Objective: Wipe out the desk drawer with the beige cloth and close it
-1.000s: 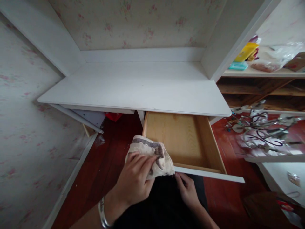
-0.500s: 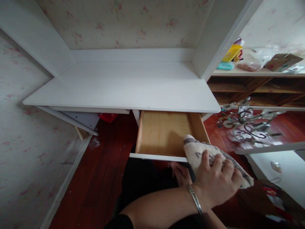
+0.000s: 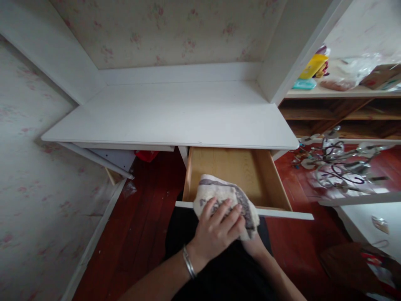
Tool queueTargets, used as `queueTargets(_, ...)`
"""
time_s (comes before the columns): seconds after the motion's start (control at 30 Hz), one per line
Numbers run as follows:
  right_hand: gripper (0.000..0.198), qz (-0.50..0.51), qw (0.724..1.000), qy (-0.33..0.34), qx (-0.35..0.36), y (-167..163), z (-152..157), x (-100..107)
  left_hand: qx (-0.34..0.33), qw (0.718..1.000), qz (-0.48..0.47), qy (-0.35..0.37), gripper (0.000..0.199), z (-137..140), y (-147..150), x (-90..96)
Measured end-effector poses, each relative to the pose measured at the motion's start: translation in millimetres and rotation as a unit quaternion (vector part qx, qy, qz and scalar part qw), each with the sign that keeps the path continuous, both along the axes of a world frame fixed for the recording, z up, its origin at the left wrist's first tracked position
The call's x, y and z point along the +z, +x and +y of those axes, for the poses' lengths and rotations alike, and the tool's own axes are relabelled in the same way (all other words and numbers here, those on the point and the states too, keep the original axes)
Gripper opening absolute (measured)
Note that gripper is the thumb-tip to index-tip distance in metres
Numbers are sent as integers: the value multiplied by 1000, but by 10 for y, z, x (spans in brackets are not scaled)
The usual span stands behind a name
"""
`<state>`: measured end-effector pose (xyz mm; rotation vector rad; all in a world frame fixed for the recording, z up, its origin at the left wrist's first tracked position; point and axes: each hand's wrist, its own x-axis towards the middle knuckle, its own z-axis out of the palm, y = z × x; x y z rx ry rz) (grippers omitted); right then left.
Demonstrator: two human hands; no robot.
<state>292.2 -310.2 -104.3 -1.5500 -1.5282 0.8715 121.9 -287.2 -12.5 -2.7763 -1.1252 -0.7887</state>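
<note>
My left hand, with a silver bracelet on its wrist, presses a cream cloth with grey patterning against the front edge of an open wooden drawer. Its fingers lie over the cloth, which drapes over the left-centre of the white drawer front. Just below that front is my right hand, close under the cloth, its fingers hidden by the cloth. The drawer is pulled out of the white desk, and its pale wood bottom shows.
A chandelier lies on the red wood floor at the right. Behind it, a low shelf unit carries bags and a box. Flowered wallpaper covers the left wall. A brown bag is at lower right.
My left hand has slid the cloth leftward along the drawer front, from its right end to left of centre. My right hand has shifted slightly right and now sits partly behind the cloth.
</note>
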Motion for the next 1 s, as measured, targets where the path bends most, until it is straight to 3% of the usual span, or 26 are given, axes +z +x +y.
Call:
queueTargets(0.13, 46, 42, 990, -116, 73, 46, 123, -7, 85, 993, -52, -61, 37, 96, -658, -4)
queueTargets(0.27, 44, 42, 990, -118, 58, 41, 309, 16, 211, 955, -174, -116, 42, 166, -1086, -49)
queueTargets(0.33, 44, 34, 991, -118, 54, 31, 419, 31, 338, 897, -239, -156, 43, 159, -1247, -94)
queueTargets(0.4, 46, 26, 992, -117, 45, 21, 540, 36, 470, 806, -307, -188, 45, 135, -1384, -135)
queueTargets(0.47, 49, 18, 993, -115, 36, 13, 674, 22, 530, 720, -398, -207, 47, 106, -1493, -164)
queueTargets(0.53, 51, 10, 993, -114, 28, 9, 823, -13, 513, 644, -518, -231, 47, 74, -1568, -184)
queueTargets(0.63, 52, 4, 995, -100, 21, 1, 1070, -90, 473, 509, -661, -285, 48, 18, -1618, -206)
queueTargets(0.7, 52, 1, 996, -89, 16, -8, 1244, -136, 472, 425, -702, -321, 47, -21, -1612, -216)
queueTargets(0.77, 52, -18, 996, -90, 8, -16, 1417, -161, 464, 362, -724, -360, 45, -53, -1568, -215)
queueTargets(0.87, 51, -59, 993, -105, -4, -12, 1669, -152, 437, 320, -729, -419, 42, -69, -1428, -195)
queueTargets(1.0, 49, -93, 990, -109, -5, 7, 1978, -76, 382, 317, -740, -454, 43, 8, -1178, -183)
